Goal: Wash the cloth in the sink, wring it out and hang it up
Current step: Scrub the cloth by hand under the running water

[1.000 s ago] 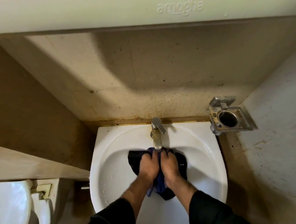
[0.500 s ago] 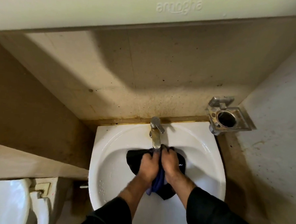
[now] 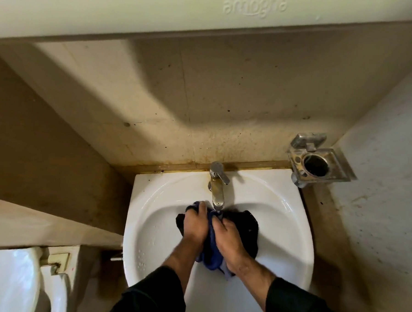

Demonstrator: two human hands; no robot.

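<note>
A dark blue and black cloth (image 3: pixel 246 227) lies bunched in the white sink (image 3: pixel 159 215), right under the spout of the metal tap (image 3: pixel 217 187). My left hand (image 3: pixel 195 223) grips the cloth's left part, with its fingers curled over the blue edge. My right hand (image 3: pixel 228 240) grips the middle of the cloth just beside it. Both hands sit close together in the basin. A blue fold hangs down between my wrists. Whether water runs from the tap is hard to tell.
A metal holder (image 3: pixel 319 161) with a round hole is fixed to the wall at the sink's right. A white toilet (image 3: pixel 10 281) stands at the lower left. A pale cabinet (image 3: pixel 184 9) overhangs the sink. Stained walls close in on both sides.
My left hand has slid forward and left on the cloth, while the right has drawn back a little. The cloth has bunched differently, with more black showing at the right.
</note>
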